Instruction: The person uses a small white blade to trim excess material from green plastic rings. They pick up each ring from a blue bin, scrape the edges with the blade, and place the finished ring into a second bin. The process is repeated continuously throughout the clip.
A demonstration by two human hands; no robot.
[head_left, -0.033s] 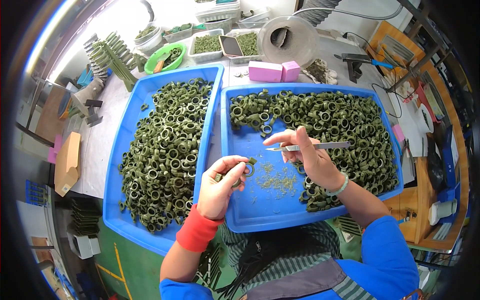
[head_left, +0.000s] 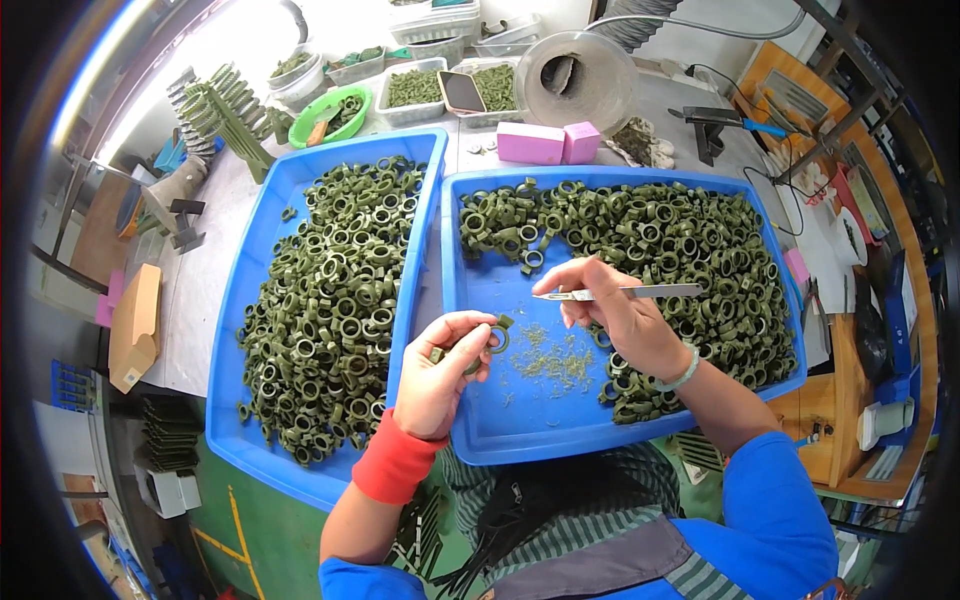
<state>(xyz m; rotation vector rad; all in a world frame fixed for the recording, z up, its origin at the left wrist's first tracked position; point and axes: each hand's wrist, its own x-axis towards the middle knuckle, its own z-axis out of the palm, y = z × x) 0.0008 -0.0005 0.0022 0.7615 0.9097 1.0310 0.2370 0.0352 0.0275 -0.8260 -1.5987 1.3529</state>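
worktable: pale grey surface (head_left: 195, 310) spreading across the upper half of the frame
left hand (head_left: 437, 378): near centre, thumb and fingers clamped on a dark green ring (head_left: 502, 338), more green pieces tucked in the palm
right hand (head_left: 632, 325): right of centre, fingers closed around a scalpel (head_left: 660, 291), its blade pointing left, well apart from the ring
wrists: red band (head_left: 397, 462) on the left, pale beaded bracelet (head_left: 682, 370) on the right
right tray (head_left: 540, 408): blue, beneath both hands, with green shavings (head_left: 552, 362) at centre and heaped rings (head_left: 690, 240) above and to the right
left tray (head_left: 228, 425): blue, left of centre, piled with similar rings (head_left: 335, 310)
upper middle: pink blocks (head_left: 530, 143), phone (head_left: 461, 92) resting on clear tubs (head_left: 413, 115)
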